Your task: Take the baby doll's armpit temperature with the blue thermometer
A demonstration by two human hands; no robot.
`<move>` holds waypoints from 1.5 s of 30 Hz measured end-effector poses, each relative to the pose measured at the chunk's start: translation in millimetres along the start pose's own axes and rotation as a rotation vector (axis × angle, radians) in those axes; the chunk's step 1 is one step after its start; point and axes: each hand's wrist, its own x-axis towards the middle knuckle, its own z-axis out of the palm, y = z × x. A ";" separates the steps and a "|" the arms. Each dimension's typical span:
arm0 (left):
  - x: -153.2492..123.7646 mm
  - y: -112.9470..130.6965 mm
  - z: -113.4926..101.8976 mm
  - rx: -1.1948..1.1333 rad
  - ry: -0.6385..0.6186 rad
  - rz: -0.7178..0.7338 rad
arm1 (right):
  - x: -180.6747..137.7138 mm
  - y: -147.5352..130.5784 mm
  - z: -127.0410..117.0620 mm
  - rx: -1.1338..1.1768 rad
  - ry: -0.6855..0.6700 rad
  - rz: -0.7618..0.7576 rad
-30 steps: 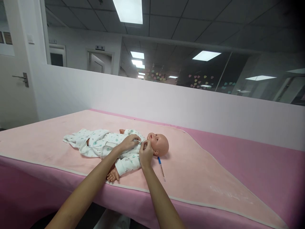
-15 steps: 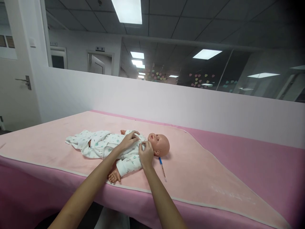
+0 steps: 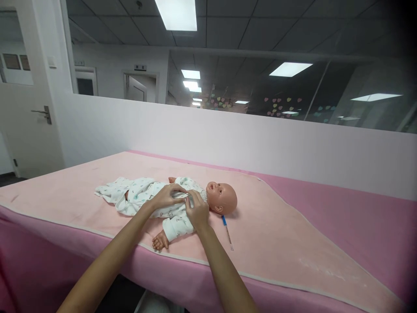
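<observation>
A baby doll (image 3: 222,198) lies on its back, its bald head toward the right. It wears a white patterned garment (image 3: 177,227) with long sleeves. Over the doll's chest, my left hand (image 3: 167,196) has its thumb and fingers closing on the front of the cloth. Right beside it, nearer the doll's chin, my right hand (image 3: 197,209) is curled, fingertips pinching the same cloth. The fingertips of both hands almost meet, and what exactly lies between them is partly hidden. Close to the doll's head rests a thin clear stick with a blue end (image 3: 227,231), resembling a thermometer.
A peach mat (image 3: 276,243) covers much of the pink table surface (image 3: 358,208). Its pale-edged front border runs just beyond the doll's near hand. Behind stands a white half wall (image 3: 228,134) with a window above. A door (image 3: 29,113) is at the left.
My hands have come closer together over the doll's chest, the left moving back slightly and its fingers bending more. The whole view has shifted a little, with the doll lying as before.
</observation>
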 end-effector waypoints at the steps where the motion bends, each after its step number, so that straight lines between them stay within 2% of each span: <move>1: 0.0 -0.9 1.0 -0.004 -0.001 -0.001 | 0.1 -0.4 0.3 -0.004 -0.022 0.008; 15: -0.9 -7.3 6.5 -0.079 0.075 -0.048 | 5.9 -2.9 0.9 -0.081 -0.065 0.073; 26: 8.5 -18.7 8.7 -0.150 0.051 -0.114 | 9.1 6.7 7.9 -0.092 -0.021 0.053; 39: 5.5 -19.6 10.0 -0.248 0.049 -0.093 | 9.3 4.2 1.6 -0.085 -0.081 0.049; 45: 2.9 -17.2 8.2 -0.272 0.083 -0.246 | 8.4 4.3 0.4 -0.090 -0.095 0.074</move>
